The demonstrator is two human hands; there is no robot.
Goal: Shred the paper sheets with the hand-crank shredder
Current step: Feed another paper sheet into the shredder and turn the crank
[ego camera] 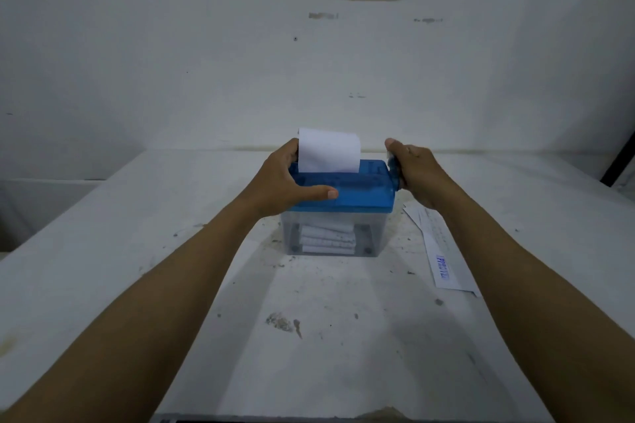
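On the table (326, 336), shredder bin (372, 233) holds paper strips (326, 239).

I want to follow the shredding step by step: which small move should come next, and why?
Probably turn the crank with the right hand: a sheet stands upright in the slot of the blue shredder, and the left hand grips the top to steady it.

The scene is dimly and evenly lit, with a cold bluish cast. Soft, faint shadows are cast on the counter (343, 371) alongside both forearms (192, 268) and around the base of the shredder (343, 182). The upright sheet (328, 151) is rendered brightest. Fine detail is slightly smeared, and lines are bowed towards the frame edges.
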